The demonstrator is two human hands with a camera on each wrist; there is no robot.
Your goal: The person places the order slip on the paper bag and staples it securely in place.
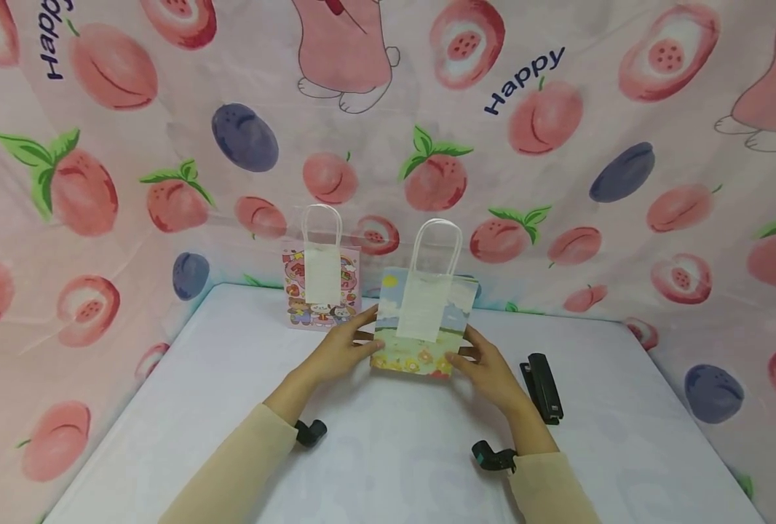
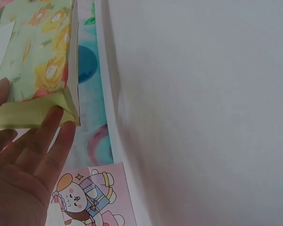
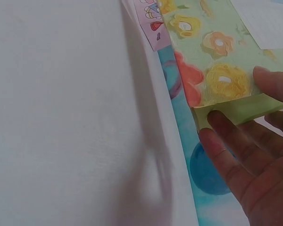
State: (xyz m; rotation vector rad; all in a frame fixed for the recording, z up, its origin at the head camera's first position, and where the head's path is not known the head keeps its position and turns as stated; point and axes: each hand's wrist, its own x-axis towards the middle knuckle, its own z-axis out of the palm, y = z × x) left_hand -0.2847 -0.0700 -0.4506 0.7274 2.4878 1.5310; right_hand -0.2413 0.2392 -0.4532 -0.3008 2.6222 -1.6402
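Observation:
A floral paper gift bag [image 1: 421, 355] with white cord handles [image 1: 437, 222] and a white patch [image 1: 422, 306] on its front is held up at the table's middle. My left hand [image 1: 343, 351] grips its left side, thumb on the front face and fingers along the side panel. On the opposite side my right hand [image 1: 491, 372] grips it likewise. Both wrist views show fingertips pressed against the bag's pale green side [image 2: 23, 113], near its bottom corner. Behind it to the left stands a pink cartoon gift bag [image 1: 322, 316], also with white handles.
A black stapler [image 1: 545, 389] lies on the white table [image 1: 388, 466], right of my right hand. A peach-print cloth [image 1: 375, 131] hangs behind the table. Black wrist cameras [image 1: 494, 457] stick out inward from both wrists.

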